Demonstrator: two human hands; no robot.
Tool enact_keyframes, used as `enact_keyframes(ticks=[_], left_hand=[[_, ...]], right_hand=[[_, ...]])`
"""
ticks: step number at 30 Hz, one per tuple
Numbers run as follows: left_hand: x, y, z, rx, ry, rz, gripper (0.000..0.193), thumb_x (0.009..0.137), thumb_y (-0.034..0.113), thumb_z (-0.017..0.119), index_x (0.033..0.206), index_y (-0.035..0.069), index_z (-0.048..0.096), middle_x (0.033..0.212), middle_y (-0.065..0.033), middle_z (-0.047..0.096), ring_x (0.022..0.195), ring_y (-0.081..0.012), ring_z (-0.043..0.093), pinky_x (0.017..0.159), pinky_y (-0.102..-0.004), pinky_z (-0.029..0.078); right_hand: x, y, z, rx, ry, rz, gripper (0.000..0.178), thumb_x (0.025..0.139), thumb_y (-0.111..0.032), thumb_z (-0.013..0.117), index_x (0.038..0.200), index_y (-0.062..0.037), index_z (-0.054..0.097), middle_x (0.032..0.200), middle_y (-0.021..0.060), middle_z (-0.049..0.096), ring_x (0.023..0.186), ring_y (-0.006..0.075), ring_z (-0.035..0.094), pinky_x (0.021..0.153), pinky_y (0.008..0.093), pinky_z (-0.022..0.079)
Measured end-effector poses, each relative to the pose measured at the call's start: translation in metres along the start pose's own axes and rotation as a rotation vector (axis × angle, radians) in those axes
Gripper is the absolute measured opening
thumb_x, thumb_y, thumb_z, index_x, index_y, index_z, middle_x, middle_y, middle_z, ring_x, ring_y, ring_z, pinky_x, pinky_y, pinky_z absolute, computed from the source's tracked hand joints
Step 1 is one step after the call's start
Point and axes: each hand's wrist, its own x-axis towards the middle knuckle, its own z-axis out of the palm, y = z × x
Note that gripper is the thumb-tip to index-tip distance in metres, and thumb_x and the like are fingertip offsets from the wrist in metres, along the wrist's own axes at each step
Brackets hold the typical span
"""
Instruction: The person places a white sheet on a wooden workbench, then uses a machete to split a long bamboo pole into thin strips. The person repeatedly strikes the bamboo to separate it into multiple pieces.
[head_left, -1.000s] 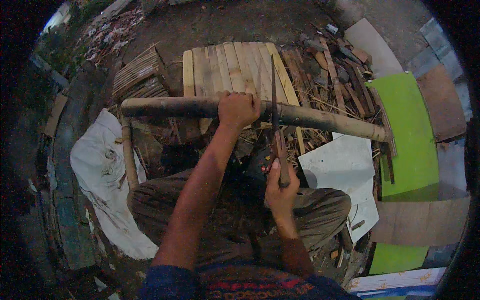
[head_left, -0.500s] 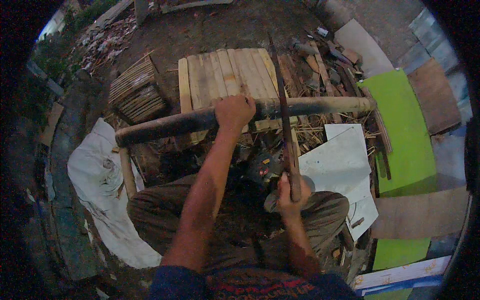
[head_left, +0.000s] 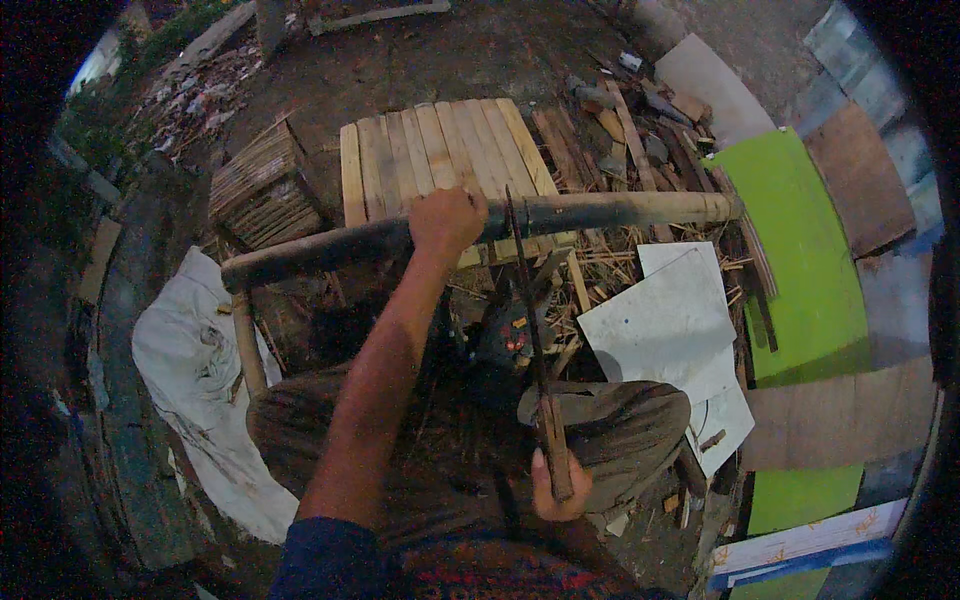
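A thick bamboo pole (head_left: 620, 209), dark on its left part and pale on its right, lies crosswise in front of me. My left hand (head_left: 447, 218) is closed over the top of it, left of its middle. In my right hand (head_left: 562, 492), low near my right knee, is the wooden handle of a long, narrow saw (head_left: 530, 320). Its dark blade points away from me, and the tip reaches just past the pole, a little right of my left hand. Whether the blade has cut into the bamboo cannot be made out.
A pale slatted wooden platform (head_left: 440, 150) stands behind the pole, with a small slatted crate (head_left: 262, 190) to its left. A white sack (head_left: 195, 335) lies at left. On the right are a white sheet (head_left: 670, 330), a green board (head_left: 800, 230) and scrap wood.
My right hand has drawn the saw back toward me, so its tip has come from far beyond the pole to just past it. My left hand still grips the pole.
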Motion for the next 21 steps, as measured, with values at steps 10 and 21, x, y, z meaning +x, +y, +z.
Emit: enact_keyframes(ticks=[10, 21], left_hand=[[-0.004, 0.000, 0.019, 0.009, 0.109, -0.008, 0.048, 0.092, 0.039, 0.045, 0.074, 0.004, 0.074, 0.070, -0.0179, 0.069, 0.064, -0.0347, 0.068, 0.083, -0.0479, 0.045], [-0.007, -0.004, 0.018, 0.019, 0.102, 0.066, 0.046, 0.091, 0.037, 0.046, 0.073, 0.005, 0.073, 0.070, -0.0168, 0.069, 0.068, -0.0329, 0.068, 0.082, -0.0447, 0.044]], right_hand=[[0.133, 0.027, 0.060, 0.174, -0.091, 0.233, 0.016, 0.097, -0.016, 0.063, 0.094, -0.0006, 0.065, 0.068, -0.0023, 0.057, 0.060, 0.0057, 0.051, 0.052, 0.0242, 0.039], [0.051, -0.026, -0.002, 0.107, -0.055, 0.338, 0.018, 0.097, -0.014, 0.061, 0.106, 0.0013, 0.066, 0.074, -0.0030, 0.057, 0.064, 0.0043, 0.049, 0.056, 0.0223, 0.039]])
